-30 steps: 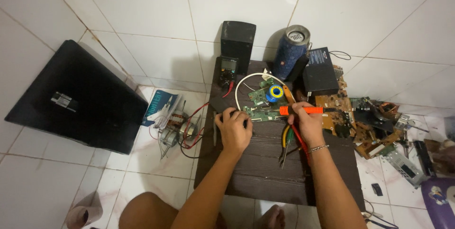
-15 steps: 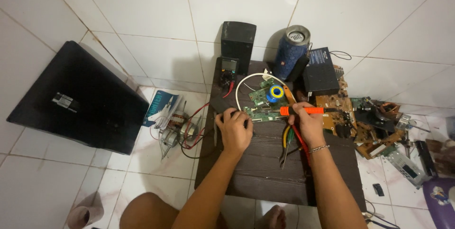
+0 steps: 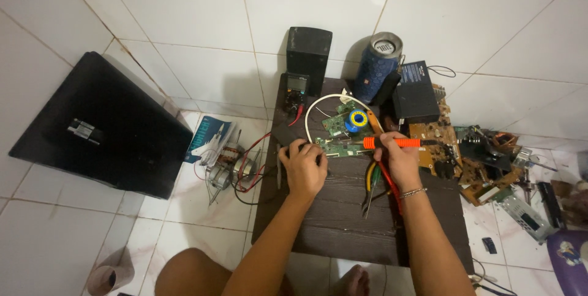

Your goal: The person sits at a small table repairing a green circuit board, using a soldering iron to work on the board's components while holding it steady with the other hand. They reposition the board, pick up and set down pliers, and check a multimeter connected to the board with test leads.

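Right hand (image 3: 397,162): we see it clamped on an orange-handled soldering iron (image 3: 392,143).
Left hand (image 3: 304,167): fingers curled together, pressing the green circuit board's (image 3: 340,146) left end.
Board: on the dark wooden table (image 3: 343,222), far middle.

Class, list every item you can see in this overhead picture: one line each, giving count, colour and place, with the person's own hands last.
Dark wooden slatted board: one, brown, floor centre.
Green circuit boards: two, board's far end.
Orange-handled soldering iron: one, in right hand.
Blue-and-yellow solder spool: one, beside the boards.
Black multimeter: one, board's far left.
Black box speaker: one, against wall.
Blue cylindrical speaker: one, against wall.
Black flat case: one, left floor.
Small electric motor: one, metal, left of board.
Scrap circuit boards: several, brown, right.
Left hand: on the boards.
Right hand: gripping iron.
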